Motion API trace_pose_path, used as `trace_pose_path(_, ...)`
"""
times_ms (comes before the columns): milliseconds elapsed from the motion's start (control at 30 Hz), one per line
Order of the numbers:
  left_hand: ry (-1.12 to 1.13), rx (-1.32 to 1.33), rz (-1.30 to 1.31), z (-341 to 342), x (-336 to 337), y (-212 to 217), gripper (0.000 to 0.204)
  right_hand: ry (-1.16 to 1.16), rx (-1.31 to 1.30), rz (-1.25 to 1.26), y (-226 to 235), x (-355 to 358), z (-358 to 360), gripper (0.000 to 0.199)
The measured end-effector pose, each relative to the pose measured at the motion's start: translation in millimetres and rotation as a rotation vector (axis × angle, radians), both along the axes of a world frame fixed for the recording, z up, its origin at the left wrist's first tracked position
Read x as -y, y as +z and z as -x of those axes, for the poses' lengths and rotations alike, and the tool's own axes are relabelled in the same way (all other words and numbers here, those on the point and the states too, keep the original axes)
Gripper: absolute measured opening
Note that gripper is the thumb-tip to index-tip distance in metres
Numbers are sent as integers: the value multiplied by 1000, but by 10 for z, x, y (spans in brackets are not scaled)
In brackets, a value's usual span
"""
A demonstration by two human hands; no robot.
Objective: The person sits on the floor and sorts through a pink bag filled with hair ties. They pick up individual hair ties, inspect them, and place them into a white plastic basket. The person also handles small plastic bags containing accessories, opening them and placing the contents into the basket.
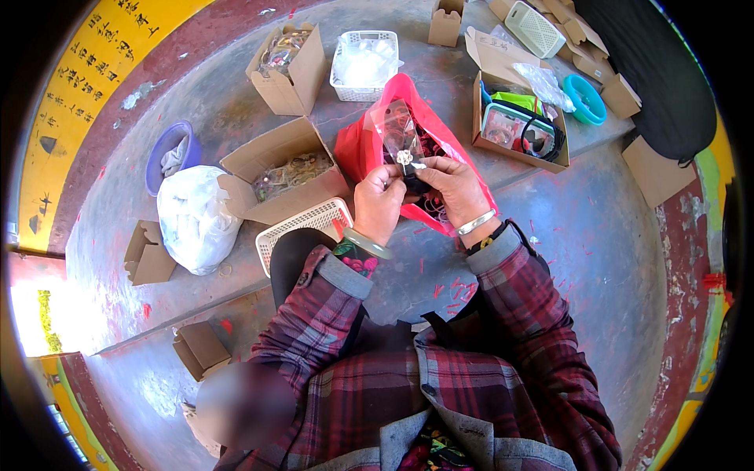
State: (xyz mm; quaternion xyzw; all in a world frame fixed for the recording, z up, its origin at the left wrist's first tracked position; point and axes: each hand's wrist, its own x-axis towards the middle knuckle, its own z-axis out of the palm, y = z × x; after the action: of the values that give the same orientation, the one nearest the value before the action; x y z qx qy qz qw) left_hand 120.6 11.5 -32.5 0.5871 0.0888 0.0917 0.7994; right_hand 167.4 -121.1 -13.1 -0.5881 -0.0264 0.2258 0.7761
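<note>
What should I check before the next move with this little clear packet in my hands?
1. Both hands on the clear packet: ok; left hand and right hand pinch its lower end.
2. Packet upright over the red bag: ok.
3. Packet sealed: cannot tell.
4. White clasp piece seated at the packet's lower end: cannot tell, too small.
5. White basket within reach by the left wrist: ok.
6. Open cardboard box of pieces nearby: ok.

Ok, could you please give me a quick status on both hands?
Left hand and right hand both pinching small clear plastic packet. Red plastic bag open beneath. Nothing in the way.
</note>
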Motion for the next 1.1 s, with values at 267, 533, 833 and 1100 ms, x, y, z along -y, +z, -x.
trace_pose_path(267,14,-16,20,12,-6,63,17,31,154,155,146,-25,41,24)
trace_pose_path(533,3,-78,188,-6,-46,52,14,225,409,238,211,28,28,32)
trace_pose_path(833,-28,38,-152,26,-2,55,9,104,116,147,88,26,10,17)
trace_pose_path(1100,-51,-37,-27,18,7,12,8,116,45,130,97,45,-10,21)
